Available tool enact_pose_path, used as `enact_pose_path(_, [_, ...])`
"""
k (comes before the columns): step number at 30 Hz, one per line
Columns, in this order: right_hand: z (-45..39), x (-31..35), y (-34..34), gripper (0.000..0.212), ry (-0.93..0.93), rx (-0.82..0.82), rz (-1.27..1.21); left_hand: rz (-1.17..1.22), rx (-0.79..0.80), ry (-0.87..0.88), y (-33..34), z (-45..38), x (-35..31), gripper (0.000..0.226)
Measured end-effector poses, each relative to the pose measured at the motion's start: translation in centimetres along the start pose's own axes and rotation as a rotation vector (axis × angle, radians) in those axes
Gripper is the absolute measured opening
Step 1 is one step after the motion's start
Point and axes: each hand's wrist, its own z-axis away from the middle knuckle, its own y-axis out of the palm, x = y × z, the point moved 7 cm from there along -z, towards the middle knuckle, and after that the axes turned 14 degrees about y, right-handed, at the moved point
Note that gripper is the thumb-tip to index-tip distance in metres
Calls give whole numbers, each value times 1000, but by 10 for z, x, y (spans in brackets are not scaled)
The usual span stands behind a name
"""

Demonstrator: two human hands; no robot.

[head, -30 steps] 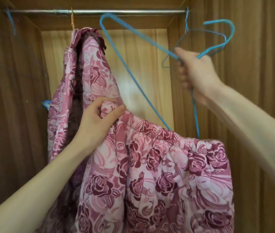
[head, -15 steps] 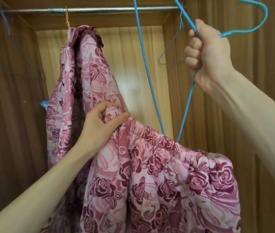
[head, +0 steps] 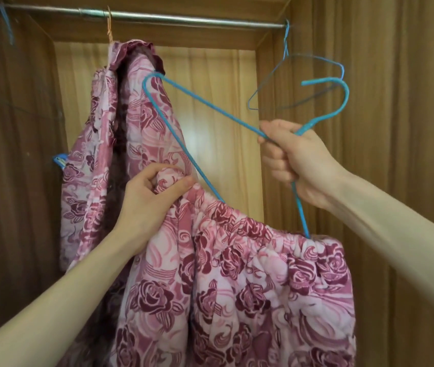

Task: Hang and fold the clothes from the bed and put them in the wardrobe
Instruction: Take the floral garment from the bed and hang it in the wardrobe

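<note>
Blue hanger (head: 184,152) within right-hand fingers (head: 277,157)

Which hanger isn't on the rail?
The bright blue hanger in the right hand. The thin empty hanger hooks the rail.

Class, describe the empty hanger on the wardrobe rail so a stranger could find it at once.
Follow the metal rail across the top of the wardrobe to its right end. There hangs a thin dark wire hanger with nothing on it. Unlike the bright blue hanger gripped by the right hand, it is thinner, greyer and bare.
</note>
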Motion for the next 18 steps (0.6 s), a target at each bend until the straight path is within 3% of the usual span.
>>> enact_pose_path(4, [17,-25,-17,26,165,113,47,25,-19,4,-6,1,0,41])
enact_pose_path(7, [26,-40,-27,26,259,160,99,11,-11,11,-5,1,1,27])
enact_pose_path(9, [30,-45,-33,27,299,184,133,1,-13,8,-7,0,1,18])
enact_pose_path(18, [43,-47,-56,33,392,279,306,60,18,-67,-19,-3,0,21])
